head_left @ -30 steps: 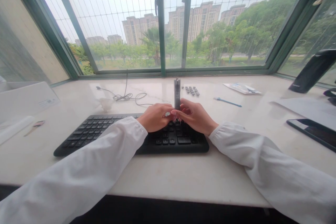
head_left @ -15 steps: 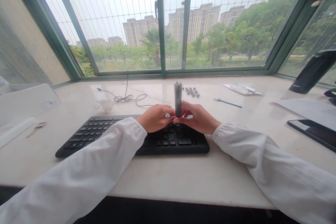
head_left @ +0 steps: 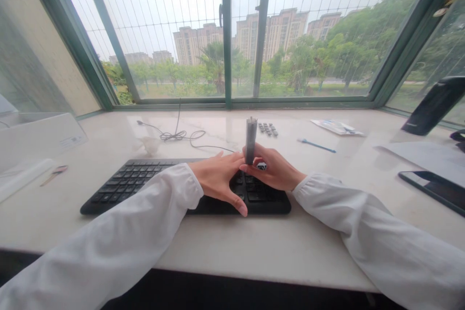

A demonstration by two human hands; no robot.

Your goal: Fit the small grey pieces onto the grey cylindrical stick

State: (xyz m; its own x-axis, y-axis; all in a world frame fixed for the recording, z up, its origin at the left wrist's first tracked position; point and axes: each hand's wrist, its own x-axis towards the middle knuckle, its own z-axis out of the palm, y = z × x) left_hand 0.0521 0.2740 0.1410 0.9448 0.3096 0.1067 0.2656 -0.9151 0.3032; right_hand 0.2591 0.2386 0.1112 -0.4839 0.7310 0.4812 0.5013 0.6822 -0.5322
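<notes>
A black keyboard (head_left: 128,179) lies across the counter under both hands. My left hand (head_left: 218,174) is open over its middle, palm down, thumb stretched toward the near edge and fingertips close to a slim, dark grey upright tool (head_left: 250,141). Closed around the lower part of that tool, my right hand (head_left: 273,167) keeps it standing above the right-hand keys. Its exact kind is unclear, and its bottom end is hidden by my fingers. Just beyond it lie several loose grey keycaps (head_left: 268,129).
A cable (head_left: 174,135) coils behind the keyboard, near a crumpled translucent piece (head_left: 148,145). To the right are a blue stick (head_left: 317,145), a plastic packet (head_left: 337,127), papers (head_left: 417,152) and a phone (head_left: 434,189). A white box (head_left: 47,131) and a small blade-like item (head_left: 54,174) sit left.
My left hand has come off the base of the grey tool and spread flat, its thumb swinging toward me. The right hand still holds the tool upright. The view has shifted slightly.
</notes>
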